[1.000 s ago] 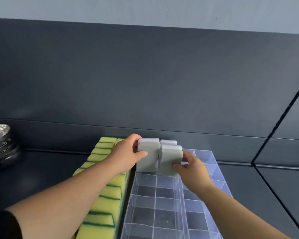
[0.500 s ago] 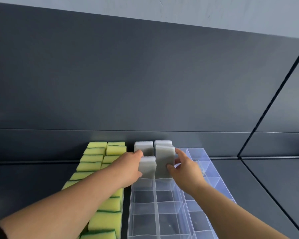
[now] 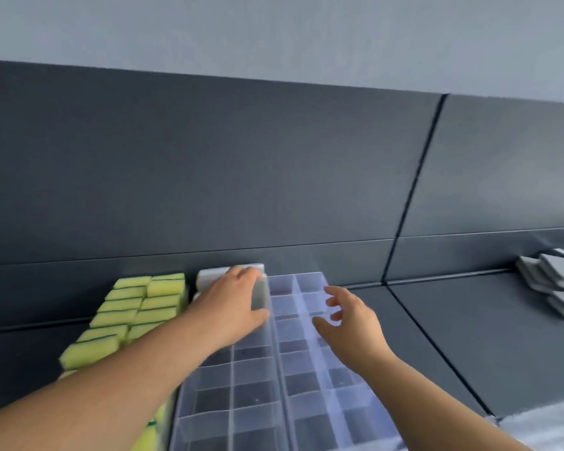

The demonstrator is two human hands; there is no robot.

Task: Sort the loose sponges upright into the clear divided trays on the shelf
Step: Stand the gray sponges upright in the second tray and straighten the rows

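The person's left hand (image 3: 232, 307) lies palm down across the tops of the white sponges (image 3: 209, 278) standing at the back end of the left clear tray (image 3: 228, 385), fingers laid over them and thumb along the near face, pressing rather than gripping. This looks meant to seat them fully into their compartments so they stand upright against the dark back panel (image 3: 274, 190). How many sponges sit under the palm cannot be told. The right hand (image 3: 349, 323) hovers apart from the left, above the right clear tray (image 3: 323, 379), fingers spread and holding nothing. It seems free to fetch the next piece. Filling from the back leaves the near compartments of both trays open for reaching in. To the left, yellow sponges (image 3: 134, 307) stand on edge in 2 rows, showing the packing wanted. The loose grey sponges (image 3: 554, 288) lie stacked flat on the shelf (image 3: 469, 336), well apart to the right, so most of the sorting appears to remain.
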